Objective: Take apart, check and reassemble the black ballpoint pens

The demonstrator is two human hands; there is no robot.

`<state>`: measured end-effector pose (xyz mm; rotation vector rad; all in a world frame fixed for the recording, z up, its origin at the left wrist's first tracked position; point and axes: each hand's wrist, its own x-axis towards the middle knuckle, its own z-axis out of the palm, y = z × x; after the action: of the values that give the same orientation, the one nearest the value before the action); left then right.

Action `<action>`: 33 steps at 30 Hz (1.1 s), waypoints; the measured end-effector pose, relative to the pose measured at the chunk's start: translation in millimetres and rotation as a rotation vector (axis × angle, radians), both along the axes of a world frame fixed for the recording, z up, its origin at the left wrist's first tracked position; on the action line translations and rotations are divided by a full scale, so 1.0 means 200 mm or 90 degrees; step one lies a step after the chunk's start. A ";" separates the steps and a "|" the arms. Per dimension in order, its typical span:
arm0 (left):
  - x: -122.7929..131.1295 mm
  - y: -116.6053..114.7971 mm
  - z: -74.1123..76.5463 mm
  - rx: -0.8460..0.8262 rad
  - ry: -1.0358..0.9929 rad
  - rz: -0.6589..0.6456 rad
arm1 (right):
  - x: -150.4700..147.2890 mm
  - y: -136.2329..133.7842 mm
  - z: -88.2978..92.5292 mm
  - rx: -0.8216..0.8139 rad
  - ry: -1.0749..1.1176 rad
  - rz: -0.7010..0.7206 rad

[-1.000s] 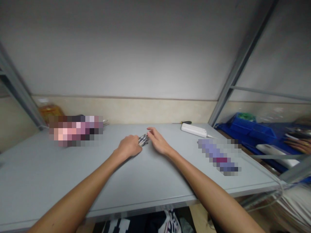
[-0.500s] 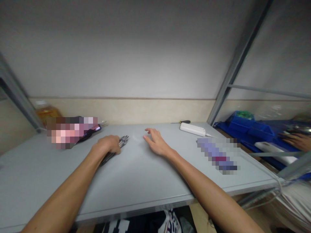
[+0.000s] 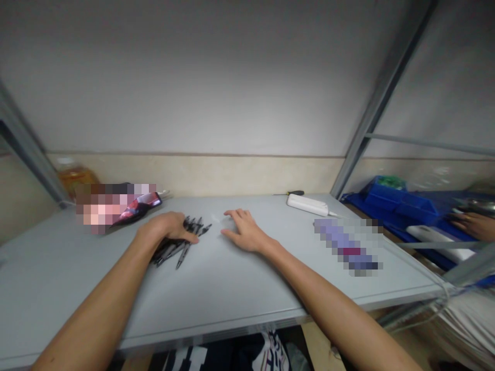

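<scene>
My left hand (image 3: 170,226) is curled loosely over a bundle of dark pens (image 3: 170,250) on the grey table. Its thumb stretches across them, while the other fingers are mostly hidden. Several pen ends fan out past the thumb, and one pen (image 3: 182,257) slants toward the front edge. To the right, my right hand (image 3: 245,232) rests low over the tabletop with its fingers apart, holding nothing. A small gap separates it from the pens.
At the back left are a phone with a lit screen (image 3: 141,206), a blurred-out pink item (image 3: 98,211) and a bottle of amber liquid (image 3: 77,178). A screwdriver (image 3: 296,193), white power strip (image 3: 307,204) and blurred purple item (image 3: 336,239) lie right. Beyond the frame, another person's hand (image 3: 474,224) is near blue bins (image 3: 400,203).
The pens under my left hand have spread from a tight bundle into a loose fan, and the thumb has stretched out. My right hand has shifted slightly left. The phone's screen picture differs.
</scene>
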<state>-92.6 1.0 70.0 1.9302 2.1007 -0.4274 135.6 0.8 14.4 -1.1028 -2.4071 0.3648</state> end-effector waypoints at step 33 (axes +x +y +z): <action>0.00 -0.01 -0.01 0.062 -0.004 -0.010 | -0.09 -0.08 0.03 0.105 -0.146 0.140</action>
<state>-93.4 -0.8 67.4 1.9995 2.1400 -0.3270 117.7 -15.7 19.9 -0.8502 -2.7136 0.1116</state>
